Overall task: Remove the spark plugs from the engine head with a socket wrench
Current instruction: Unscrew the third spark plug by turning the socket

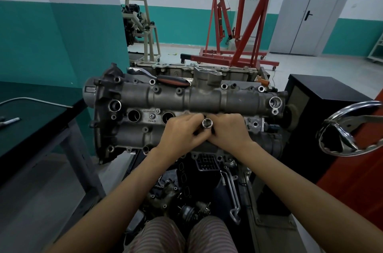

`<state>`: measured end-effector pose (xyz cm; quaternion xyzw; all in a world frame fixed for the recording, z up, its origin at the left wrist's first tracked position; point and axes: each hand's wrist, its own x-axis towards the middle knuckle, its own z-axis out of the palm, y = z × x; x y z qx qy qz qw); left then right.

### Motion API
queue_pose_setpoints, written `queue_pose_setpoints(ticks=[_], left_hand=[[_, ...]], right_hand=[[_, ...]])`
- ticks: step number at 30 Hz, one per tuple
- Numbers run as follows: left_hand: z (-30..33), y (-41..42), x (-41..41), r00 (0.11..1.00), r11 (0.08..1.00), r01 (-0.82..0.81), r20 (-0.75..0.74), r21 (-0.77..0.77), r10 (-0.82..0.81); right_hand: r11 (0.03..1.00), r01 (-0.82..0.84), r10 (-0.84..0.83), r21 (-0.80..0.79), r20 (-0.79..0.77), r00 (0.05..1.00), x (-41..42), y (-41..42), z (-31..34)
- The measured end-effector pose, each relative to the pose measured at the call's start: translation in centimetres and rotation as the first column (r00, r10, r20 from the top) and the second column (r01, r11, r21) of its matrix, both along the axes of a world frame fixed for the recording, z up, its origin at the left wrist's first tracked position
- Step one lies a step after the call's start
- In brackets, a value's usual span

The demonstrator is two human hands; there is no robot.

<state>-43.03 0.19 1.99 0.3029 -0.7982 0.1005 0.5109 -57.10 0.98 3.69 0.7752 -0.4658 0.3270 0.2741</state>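
The grey engine head (186, 99) lies across a stand in front of me, with open spark plug wells (133, 115) along its near side. My left hand (182, 134) and my right hand (230, 132) meet over the middle of the head, fingers curled round a shiny socket (207, 123) whose open end faces up between them. The lower part of the socket and the well under it are hidden by my fingers. A ratchet wrench (165, 79) with a black and orange handle rests on the far side of the head.
A dark green workbench (31, 128) stands at the left with a marker on it. A chrome handwheel (350, 128) juts out at the right beside a black cabinet (323, 95). Red engine hoists (238, 24) stand behind. Loose parts lie under the head.
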Motion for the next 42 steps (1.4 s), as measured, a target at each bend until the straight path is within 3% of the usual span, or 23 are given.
queue_pose_setpoints(ticks=[6, 9, 12, 15, 18, 26, 29, 32, 37, 42], left_hand=[[0.5, -0.6, 0.3, 0.994, 0.994, 0.098, -0.062, 0.045, -0.095], [1.2, -0.3, 0.0, 0.990, 0.990, 0.142, 0.007, 0.012, -0.142], [1.4, -0.5, -0.1, 0.996, 0.994, 0.067, 0.070, -0.087, -0.061], [0.8, -1.1, -0.3, 1.000, 0.986, 0.006, -0.003, -0.168, -0.007], [0.6, -1.2, -0.2, 0.994, 0.988, 0.064, -0.077, -0.143, -0.076], [0.5, -0.7, -0.3, 0.999, 0.997, 0.052, -0.001, -0.063, -0.052], [0.2, -1.1, -0.2, 0.999, 0.995, 0.015, -0.041, -0.095, -0.019], [0.1, -1.2, 0.0, 0.993, 0.994, 0.086, -0.078, -0.062, -0.091], [0.4, -0.7, 0.0, 0.994, 0.993, 0.110, -0.022, 0.038, -0.109], [0.3, -0.6, -0.3, 1.000, 1.000, 0.012, -0.003, -0.016, -0.012]], right_hand=[[0.998, -0.056, 0.056, 0.005, 0.011, 0.998, 0.2, 0.2, 0.1], [0.996, -0.078, 0.075, 0.045, 0.054, 0.996, 0.2, 0.3, 0.1], [0.998, -0.028, 0.026, 0.051, 0.038, 0.999, 0.2, 0.1, 0.0], [0.999, 0.019, -0.020, 0.041, 0.023, 1.000, 0.2, 0.1, -0.1], [1.000, 0.000, 0.000, 0.022, 0.011, 1.000, 0.1, 0.0, 0.0], [0.996, -0.064, 0.062, 0.056, 0.037, 0.997, 0.2, 0.2, 0.1], [0.998, -0.002, 0.000, 0.062, 0.041, 0.999, 0.1, 0.0, -0.1], [0.997, 0.031, -0.032, 0.066, 0.013, 0.999, 0.1, -0.1, -0.2], [0.994, -0.065, 0.063, 0.082, 0.035, 0.997, 0.1, 0.1, 0.0], [0.997, -0.005, 0.004, 0.073, 0.016, 1.000, 0.1, 0.1, -0.1]])
